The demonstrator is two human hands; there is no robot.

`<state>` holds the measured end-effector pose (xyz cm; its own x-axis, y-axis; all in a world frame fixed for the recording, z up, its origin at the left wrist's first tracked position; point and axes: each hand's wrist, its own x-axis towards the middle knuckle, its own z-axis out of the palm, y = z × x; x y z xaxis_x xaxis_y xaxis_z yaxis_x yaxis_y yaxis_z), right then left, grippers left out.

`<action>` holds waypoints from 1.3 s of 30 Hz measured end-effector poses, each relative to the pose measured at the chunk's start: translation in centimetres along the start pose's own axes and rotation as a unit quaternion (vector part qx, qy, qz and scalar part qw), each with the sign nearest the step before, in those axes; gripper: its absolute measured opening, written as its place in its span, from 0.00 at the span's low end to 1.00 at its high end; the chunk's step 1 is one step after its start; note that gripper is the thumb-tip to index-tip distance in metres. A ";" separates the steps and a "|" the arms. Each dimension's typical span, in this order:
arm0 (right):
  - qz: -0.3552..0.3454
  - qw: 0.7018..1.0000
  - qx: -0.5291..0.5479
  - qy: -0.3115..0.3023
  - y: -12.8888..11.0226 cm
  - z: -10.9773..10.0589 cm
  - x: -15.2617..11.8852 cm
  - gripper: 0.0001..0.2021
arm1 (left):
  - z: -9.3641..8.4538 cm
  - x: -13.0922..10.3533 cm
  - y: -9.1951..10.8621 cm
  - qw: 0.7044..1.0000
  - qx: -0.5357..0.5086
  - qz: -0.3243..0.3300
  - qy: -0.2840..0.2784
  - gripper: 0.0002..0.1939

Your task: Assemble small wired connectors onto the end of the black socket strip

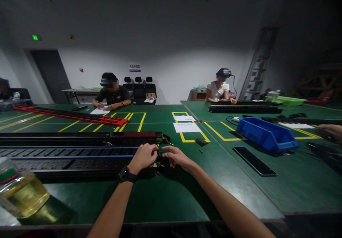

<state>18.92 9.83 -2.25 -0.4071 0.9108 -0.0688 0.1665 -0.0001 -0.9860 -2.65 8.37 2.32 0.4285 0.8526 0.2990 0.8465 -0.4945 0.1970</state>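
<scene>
Along the left of the table lies a long black slotted strip with rows of small red marks [93, 162] and blue edge lines; it looks like a power strip housing. At its right end my left hand [144, 156], with a black watch on the wrist, rests with fingers bent and closed over the edge. Facing it, my right hand [178, 158] has thumb and forefinger drawn together beside the dark end piece and its small wires. What the fingertips of each hand grip is too small and dark to make out.
A bottle of yellow liquid [25, 195] stands front left. To the right are a phone [253, 160], a blue bin [267, 133] and a small dark block [201, 141]. A red rail [80, 116] lies farther back. Two people sit across the table; another hand shows far right.
</scene>
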 end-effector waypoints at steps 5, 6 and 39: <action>-0.028 0.940 -0.268 0.209 0.6 -2.3 0.3 0.16 | 0.0 0.0 0.0 1.000 -0.023 0.007 0.011 0.10; -0.032 0.914 -0.336 0.225 0.6 -2.8 0.1 0.16 | -0.1 0.0 0.0 1.000 -0.026 0.008 0.013 0.10; 0.106 0.794 -0.533 0.271 0.3 -4.0 -1.3 0.22 | 0.1 0.1 -0.4 1.000 -0.022 0.015 0.016 0.09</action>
<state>23.06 10.30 -1.83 0.1302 0.9808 0.1454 0.9634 -0.0905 -0.2522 -2.90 8.72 2.18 0.4432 0.8316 0.3348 0.8183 -0.5278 0.2278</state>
